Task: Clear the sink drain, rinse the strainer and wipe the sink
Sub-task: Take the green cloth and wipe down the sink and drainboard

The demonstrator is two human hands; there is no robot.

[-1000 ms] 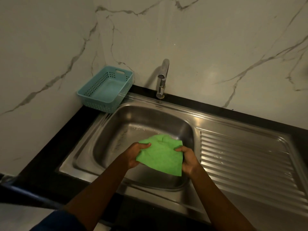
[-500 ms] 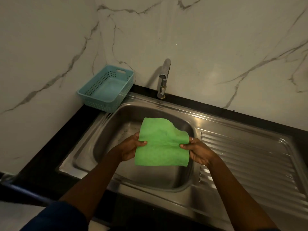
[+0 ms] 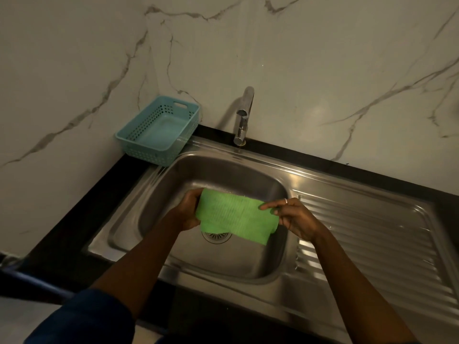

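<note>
A green cloth (image 3: 236, 214) is held folded over the steel sink (image 3: 159, 192). My left hand (image 3: 188, 209) grips its left edge and my right hand (image 3: 295, 217) pinches its right edge. Both hands hover above the basin. Below the cloth the round drain strainer (image 3: 216, 236) sits in the sink floor, its upper half hidden by the cloth. No water runs from the tap (image 3: 243, 115).
A light blue plastic basket (image 3: 159, 127) stands on the black counter at the sink's back left corner. The ribbed draining board (image 3: 372, 234) stretches to the right. Marble walls close the back and left sides.
The cloth was spread out flat between my hands, then folded over into a narrower band. My hands moved slightly apart, and the drain strainer now shows beneath the cloth.
</note>
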